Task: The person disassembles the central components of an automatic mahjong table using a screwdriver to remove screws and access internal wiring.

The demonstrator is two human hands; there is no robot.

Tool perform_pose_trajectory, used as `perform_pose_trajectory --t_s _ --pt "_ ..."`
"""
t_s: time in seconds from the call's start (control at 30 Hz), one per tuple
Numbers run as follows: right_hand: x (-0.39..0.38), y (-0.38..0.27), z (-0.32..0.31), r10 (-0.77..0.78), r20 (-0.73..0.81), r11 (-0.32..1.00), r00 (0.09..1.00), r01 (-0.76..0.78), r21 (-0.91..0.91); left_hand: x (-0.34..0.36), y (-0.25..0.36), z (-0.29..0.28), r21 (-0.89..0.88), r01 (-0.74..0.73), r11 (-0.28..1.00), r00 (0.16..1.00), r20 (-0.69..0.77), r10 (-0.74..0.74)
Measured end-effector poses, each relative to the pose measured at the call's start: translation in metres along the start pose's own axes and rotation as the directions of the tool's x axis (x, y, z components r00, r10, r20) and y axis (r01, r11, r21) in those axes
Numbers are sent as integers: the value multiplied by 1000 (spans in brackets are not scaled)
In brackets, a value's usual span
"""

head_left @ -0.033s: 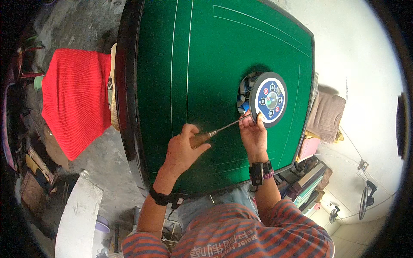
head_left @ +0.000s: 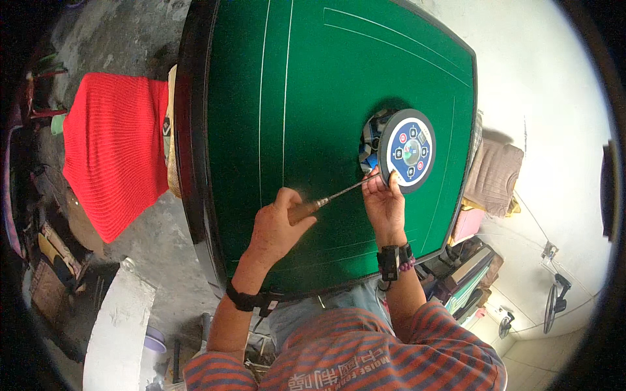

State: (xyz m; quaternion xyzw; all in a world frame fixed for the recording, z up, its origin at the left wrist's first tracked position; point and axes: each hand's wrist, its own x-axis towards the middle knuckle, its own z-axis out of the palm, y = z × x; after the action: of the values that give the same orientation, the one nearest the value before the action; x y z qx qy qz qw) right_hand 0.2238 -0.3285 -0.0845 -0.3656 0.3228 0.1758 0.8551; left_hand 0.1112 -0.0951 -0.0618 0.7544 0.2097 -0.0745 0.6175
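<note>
My left hand (head_left: 275, 227) grips the wooden handle of a screwdriver (head_left: 342, 192), its long thin shaft pointing up and right. The shaft's far end reaches the underside edge of a round control panel (head_left: 392, 163), where my right fingers hide the tip. My right hand (head_left: 383, 199) is closed on the panel's near rim, thumb on top and fingers beneath. The panel has a dark rim and a blue and white face with several buttons. It is tilted up over an opening (head_left: 369, 140) in the green table top (head_left: 326, 98), with inner parts and something blue showing on its left.
The dark table frame (head_left: 192, 130) runs along the left. Beyond it a red knitted cloth (head_left: 117, 150) covers a seat back. A brown cloth (head_left: 494, 174) hangs past the right edge, by a white wall (head_left: 548, 117). A white curved slab (head_left: 117, 326) stands at lower left.
The left hand and screwdriver handle have shifted very slightly. The right hand and the panel stay in place.
</note>
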Motion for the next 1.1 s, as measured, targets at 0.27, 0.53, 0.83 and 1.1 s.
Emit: perform_pose_trajectory --t_s 0.27,0.53,0.83,1.1 --pt "0 -2 0 1 -24 999 1000 -2 -33 5 -7 -5 265 16 964 957 277 -92" --pt "-1 0 3 -5 -70 998 998 1 -64 5 -1 -4 127 -52 991 994 100 39" --pt "1 0 -1 -3 17 998 1000 4 -60 4 0 4 68 -112 991 993 51 108" --pt "-2 -1 5 8 67 998 998 -4 -66 1 -6 14 224 -52 973 978 210 4"
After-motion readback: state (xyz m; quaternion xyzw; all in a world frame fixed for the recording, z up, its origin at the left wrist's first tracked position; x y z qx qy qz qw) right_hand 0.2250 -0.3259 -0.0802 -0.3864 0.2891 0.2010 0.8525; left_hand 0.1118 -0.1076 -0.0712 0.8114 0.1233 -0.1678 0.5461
